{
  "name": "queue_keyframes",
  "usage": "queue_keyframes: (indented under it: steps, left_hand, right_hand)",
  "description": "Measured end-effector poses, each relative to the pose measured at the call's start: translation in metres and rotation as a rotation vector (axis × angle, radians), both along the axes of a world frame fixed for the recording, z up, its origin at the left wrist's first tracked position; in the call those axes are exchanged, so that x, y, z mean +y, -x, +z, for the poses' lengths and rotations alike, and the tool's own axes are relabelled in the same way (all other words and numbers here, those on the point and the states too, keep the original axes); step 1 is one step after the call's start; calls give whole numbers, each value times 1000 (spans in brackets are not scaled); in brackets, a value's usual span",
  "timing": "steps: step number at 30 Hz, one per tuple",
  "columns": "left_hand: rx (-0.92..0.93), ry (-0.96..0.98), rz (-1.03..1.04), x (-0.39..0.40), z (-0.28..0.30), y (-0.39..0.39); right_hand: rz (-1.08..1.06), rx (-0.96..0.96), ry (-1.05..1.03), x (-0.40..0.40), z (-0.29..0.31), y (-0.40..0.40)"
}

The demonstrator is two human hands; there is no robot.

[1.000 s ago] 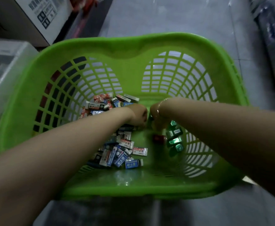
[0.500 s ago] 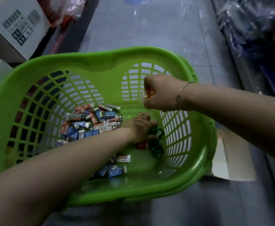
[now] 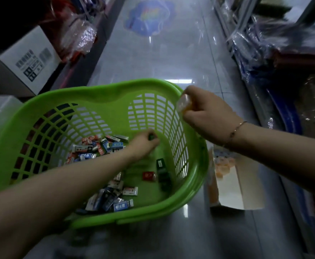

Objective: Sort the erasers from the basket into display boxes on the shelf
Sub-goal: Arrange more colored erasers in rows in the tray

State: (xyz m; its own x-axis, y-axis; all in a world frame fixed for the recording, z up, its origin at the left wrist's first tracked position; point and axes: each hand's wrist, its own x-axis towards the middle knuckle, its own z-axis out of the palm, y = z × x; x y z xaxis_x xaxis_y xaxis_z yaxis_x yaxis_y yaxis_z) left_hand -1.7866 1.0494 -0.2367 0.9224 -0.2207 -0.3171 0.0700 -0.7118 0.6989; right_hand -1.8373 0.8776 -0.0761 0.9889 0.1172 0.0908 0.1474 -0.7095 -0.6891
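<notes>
Two hands; left [image 3: 143, 144] pinches green eraser [image 3: 151, 137] in basket [image 3: 89, 94]; right [image 3: 207, 116] grips orange eraser [image 3: 185, 104] above rim

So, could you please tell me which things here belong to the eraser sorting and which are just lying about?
Part of the job:
- green plastic slatted basket
- small wrapped erasers in it
- left hand, pinching a dark green eraser
- right hand, gripping a pale wrapped orange eraser
- open white card box holding orange pieces

Just lying about:
- white printed carton
- clear plastic-wrapped goods
</notes>
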Motion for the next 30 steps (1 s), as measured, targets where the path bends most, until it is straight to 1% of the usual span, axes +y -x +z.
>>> queue_keyframes:
  steps: [2, 3, 4, 5, 6, 8, 9, 11, 13, 15, 17, 19, 20, 22, 23, 25, 30]
  left_hand:
    - [-218, 224, 188, -2, 52, -8]
    - [-275, 342, 228, -8, 81, -8]
    - [-278, 454, 233, -18, 109, -6]
    - [-231, 567, 222, -32, 133, -2]
    - [-137, 677, 215, -47, 154, 4]
    - [82, 828, 223, -82, 183, 17]
    - [154, 869, 246, -101, 191, 24]
    - [222, 932, 339, -139, 197, 41]
    - [238, 981, 473, -173, 195, 57]
    - [266, 1078, 599, -196, 189, 69]
    - [303, 1155, 701, -208, 176, 79]
    - [357, 1224, 769, -210, 158, 90]
    - [395, 1255, 770, -208, 148, 95]
    - [466, 1275, 689, -203, 128, 105]
    - [480, 1254, 622, -200, 118, 109]
    - [433, 1164, 496, -193, 102, 112]
    - [194, 891, 251, -176, 81, 110]
  right_hand:
    - [-120, 139, -274, -15, 6, 3]
    - [-166, 231, -428, -24, 10, 5]
    - [-199, 326, -569, -32, 14, 6]
    - [-221, 404, -693, -41, 19, 9]
    - [-230, 457, -800, -50, 23, 11]
    - [-234, 475, -968, -68, 31, 16]
    - [-234, 458, -1023, -77, 35, 19]
    - [-230, 424, -1121, -94, 38, 24]
    - [-217, 426, -1283, -112, 35, 31]
    - [-220, 442, -1435, -128, 25, 38]
    - [-272, 439, -1448, -142, 11, 44]
    - [-286, 441, -1384, -150, -4, 51]
    - [-274, 447, -1351, -152, -11, 54]
    - [-238, 477, -1298, -152, -24, 59]
    - [-224, 490, -1267, -151, -31, 61]
    - [-215, 499, -1188, -150, -43, 62]
    - [-356, 513, -1077, -144, -62, 56]
